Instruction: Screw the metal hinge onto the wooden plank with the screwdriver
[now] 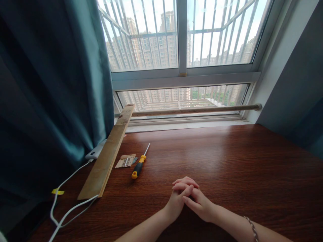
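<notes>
My left hand (174, 205) and my right hand (203, 205) are clasped together over the brown tabletop, fingers folded across each other. Both are closed, with no object showing in them. Ahead and to the left lies a screwdriver (139, 167) with a black and yellow handle, its metal shaft pointing toward the window. Just left of it is a small flat piece of cardboard (122, 162) bearing a metal part, perhaps a hinge. Several screws (135, 160) rest against the card's right edge.
Long wooden boards (106, 161) lie along the table's left side, reaching the sill. Behind them are a white device (96, 151) and white cables (72, 211). A dark blue curtain (75, 84) hangs at left. A wooden pole (191, 111) spans the barred window above the brown table (239, 168).
</notes>
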### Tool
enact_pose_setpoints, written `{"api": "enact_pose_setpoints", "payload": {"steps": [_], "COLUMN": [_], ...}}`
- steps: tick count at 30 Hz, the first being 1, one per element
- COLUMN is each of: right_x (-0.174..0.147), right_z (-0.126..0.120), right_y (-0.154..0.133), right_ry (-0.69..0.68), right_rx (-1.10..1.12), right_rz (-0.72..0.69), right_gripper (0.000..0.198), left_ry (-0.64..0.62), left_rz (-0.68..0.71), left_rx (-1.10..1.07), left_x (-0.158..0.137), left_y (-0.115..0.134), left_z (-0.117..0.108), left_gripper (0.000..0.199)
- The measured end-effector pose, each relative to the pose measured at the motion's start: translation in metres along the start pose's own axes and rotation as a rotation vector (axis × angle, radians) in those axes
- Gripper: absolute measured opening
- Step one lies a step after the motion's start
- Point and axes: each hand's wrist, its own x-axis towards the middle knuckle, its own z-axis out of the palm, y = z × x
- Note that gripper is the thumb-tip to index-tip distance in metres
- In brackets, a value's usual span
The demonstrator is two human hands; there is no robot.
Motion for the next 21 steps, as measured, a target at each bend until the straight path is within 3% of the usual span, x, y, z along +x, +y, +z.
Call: {"api": "enact_pose_setpoints", "payload": {"steps": [21], "right_x": [-0.0006], "right_z": [-0.0007], "right_y": [0.0015], "right_ry": [-0.003], "right_rx": [0.011], "right_rz": [-0.016], "right_gripper": [0.032], "left_ry": [-0.002], "left_rz": [0.008], "left_rx": [-0.027], "left_x": [0.0003], "left_y": [-0.0021], "left_z": [0.0005], "left_gripper": [0.027]}}
